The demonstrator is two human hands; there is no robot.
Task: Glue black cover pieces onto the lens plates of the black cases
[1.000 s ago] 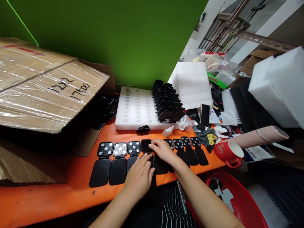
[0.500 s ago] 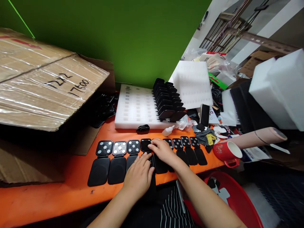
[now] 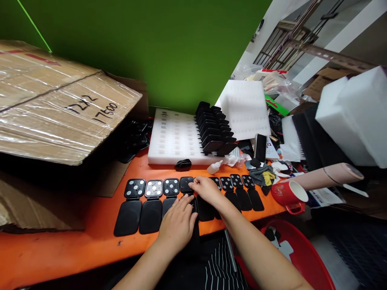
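Note:
A row of black hinged two-part pieces lies unfolded on the orange table. Most upper squares, like this one with round pale dots point(image 3: 154, 188), face up above plain black lower flaps point(image 3: 127, 218). My left hand point(image 3: 178, 221) rests with its fingers stretched out over the lower part of a middle piece, largely hiding it. On that piece's upper square sits a plain dark square panel point(image 3: 186, 185). My right hand point(image 3: 207, 190) has thumb and fingertips pinched together at the panel's right edge. Its wrist and forearm partly cover the pieces just to the right.
A white foam block point(image 3: 172, 139) behind the row holds upright black plates point(image 3: 213, 129). A small squeeze bottle point(image 3: 215, 167) and a black part point(image 3: 183, 164) lie before it. A large cardboard box point(image 3: 66, 104) stands left; a red mug point(image 3: 288, 195) and red tub point(image 3: 305, 249) are right.
The dark panel now looks flatter and covers its square, where pale dots showed at the edge before. Both hands stay nearly in place. The view has shifted slightly.

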